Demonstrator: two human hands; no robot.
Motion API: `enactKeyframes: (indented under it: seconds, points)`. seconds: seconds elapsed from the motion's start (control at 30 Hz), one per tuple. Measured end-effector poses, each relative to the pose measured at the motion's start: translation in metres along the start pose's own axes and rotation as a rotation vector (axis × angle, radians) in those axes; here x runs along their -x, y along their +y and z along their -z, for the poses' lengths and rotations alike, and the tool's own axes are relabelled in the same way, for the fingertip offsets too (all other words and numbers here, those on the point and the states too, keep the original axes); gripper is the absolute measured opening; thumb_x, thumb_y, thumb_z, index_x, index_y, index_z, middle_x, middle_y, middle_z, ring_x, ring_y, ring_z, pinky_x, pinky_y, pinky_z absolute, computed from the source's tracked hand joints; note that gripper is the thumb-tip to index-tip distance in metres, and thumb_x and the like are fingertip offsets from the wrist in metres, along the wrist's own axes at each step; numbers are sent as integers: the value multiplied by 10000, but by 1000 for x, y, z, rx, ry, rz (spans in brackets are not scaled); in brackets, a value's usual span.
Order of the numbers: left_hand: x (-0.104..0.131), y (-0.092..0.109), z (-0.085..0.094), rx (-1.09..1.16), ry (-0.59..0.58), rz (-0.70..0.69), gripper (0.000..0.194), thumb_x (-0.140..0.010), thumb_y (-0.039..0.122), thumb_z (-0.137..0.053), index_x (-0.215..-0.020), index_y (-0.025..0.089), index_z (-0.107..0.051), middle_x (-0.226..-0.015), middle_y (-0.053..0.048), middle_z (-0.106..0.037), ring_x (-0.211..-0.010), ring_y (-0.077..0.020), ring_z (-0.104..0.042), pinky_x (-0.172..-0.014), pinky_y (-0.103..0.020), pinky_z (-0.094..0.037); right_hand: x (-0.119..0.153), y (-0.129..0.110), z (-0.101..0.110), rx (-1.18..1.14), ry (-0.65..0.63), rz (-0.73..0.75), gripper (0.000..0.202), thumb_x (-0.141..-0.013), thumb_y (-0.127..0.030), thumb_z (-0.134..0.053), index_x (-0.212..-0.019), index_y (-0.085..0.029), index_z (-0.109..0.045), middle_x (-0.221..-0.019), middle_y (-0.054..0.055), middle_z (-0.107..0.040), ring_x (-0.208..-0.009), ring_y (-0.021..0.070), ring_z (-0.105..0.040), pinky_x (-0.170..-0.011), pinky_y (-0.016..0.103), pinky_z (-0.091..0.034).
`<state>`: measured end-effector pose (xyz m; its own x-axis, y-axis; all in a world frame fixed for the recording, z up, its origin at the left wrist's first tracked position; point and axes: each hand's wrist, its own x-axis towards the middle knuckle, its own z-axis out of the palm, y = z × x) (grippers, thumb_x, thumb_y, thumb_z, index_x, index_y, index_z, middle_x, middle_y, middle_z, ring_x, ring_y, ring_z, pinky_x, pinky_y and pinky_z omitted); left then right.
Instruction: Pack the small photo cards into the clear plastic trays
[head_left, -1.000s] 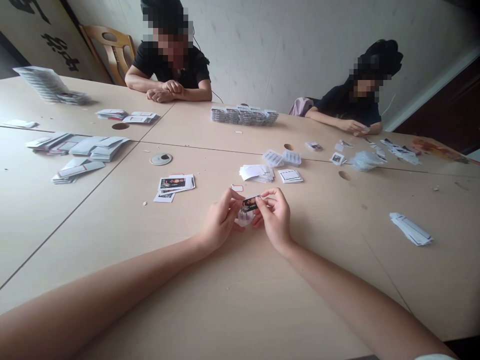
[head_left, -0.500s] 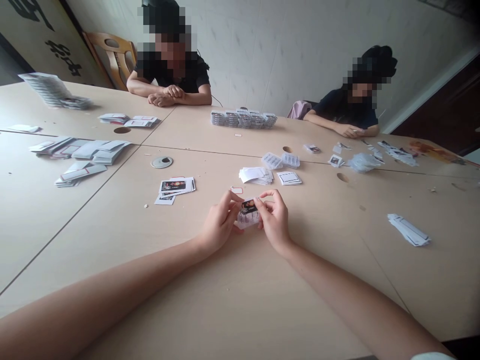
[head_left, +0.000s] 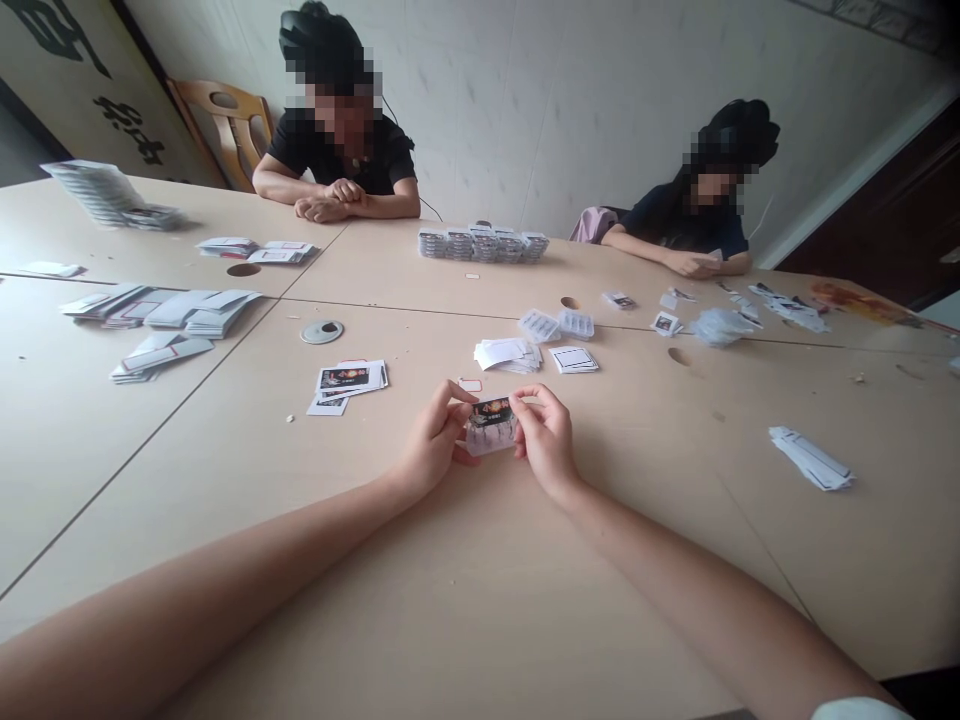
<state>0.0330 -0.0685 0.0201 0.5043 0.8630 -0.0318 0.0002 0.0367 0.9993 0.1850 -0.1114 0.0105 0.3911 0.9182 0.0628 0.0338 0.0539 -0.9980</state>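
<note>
A small clear plastic box is held between my two hands above the table. On its upper part lies a dark printed card with orange and white marks. My left hand grips the box's left edge, thumb on top and fingers beneath. At the right edge, my right hand pinches box and card with thumb and fingers. Just beyond my hands lie a small red-edged label, a stack of white papers and a stack of black-bordered cards. Printed cards lie left of my hands.
Two clear trays lie beyond the papers. Stacked filled boxes stand farther back. Bundles of white cards are on the left, long paper strips on the right. Two people sit across the wooden table, which has round holes.
The box and card have tilted, and more of the card's printed face now shows between my hands. My grip stays on both edges. The camera view has shifted slightly.
</note>
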Motion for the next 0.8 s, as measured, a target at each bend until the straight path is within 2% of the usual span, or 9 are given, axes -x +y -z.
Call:
enactKeyframes:
  seconds: [0.17,0.33,0.43,0.5,0.63,0.7,0.8]
  points:
    - [1,2,-1,-14,10,-7,338,-882,538,-453,-978,214,-438,-915,-19,-598,-668,-113,-608,-507,-247,-562,-1,2,0,-7,-31,0,225,-816,-417,-603,-894,-214,-546,-470,-91,-457,-360,88,-425,-342,175,-326]
    - [1,6,0,-48,4,-8,397,-783,492,-635,-973,213,-426,-1028,-58,-640,-713,-136,-641,-501,-234,-554,-2,5,1,-5,-46,33,193,-825,-383,-591,-895,-209,-543,-446,-105,-432,-342,85,-407,-381,192,-340]
    - [-1,6,2,-5,11,2,402,-770,468,-653,-984,205,-437,-949,-49,-655,-673,-130,-633,-499,-240,-551,-4,7,1,8,-39,54,184,-812,-354,-593,-914,-205,-562,-469,-103,-440,-353,80,-406,-402,196,-343]
    - [-2,4,3,45,25,12,417,-761,463,-662,-1005,199,-450,-869,-36,-660,-652,-134,-632,-504,-246,-551,-4,8,0,15,-20,63,203,-783,-333,-607,-938,-204,-582,-538,-92,-469,-369,77,-432,-404,200,-350]
    - [-2,-1,7,145,33,5,471,-726,461,-697,-1034,187,-469,-837,-39,-672,-611,-141,-635,-481,-232,-520,-6,13,-3,6,2,39,247,-759,-354,-618,-958,-209,-596,-872,-15,-613,-402,64,-478,-384,212,-355]
    - [-3,-4,9,169,44,-12,464,-731,432,-697,-1050,183,-472,-833,-45,-674,-641,-157,-644,-481,-228,-510,-9,16,-5,-15,-15,14,278,-744,-374,-631,-965,-210,-595,-943,15,-650,-385,64,-470,-366,214,-340]
    - [-4,-5,12,182,82,-37,433,-720,363,-700,-1058,176,-503,-816,-47,-674,-669,-167,-651,-506,-231,-510,-13,18,-7,-83,-126,34,328,-761,-413,-617,-1012,-203,-584,-731,4,-659,-344,86,-437,-334,204,-265]
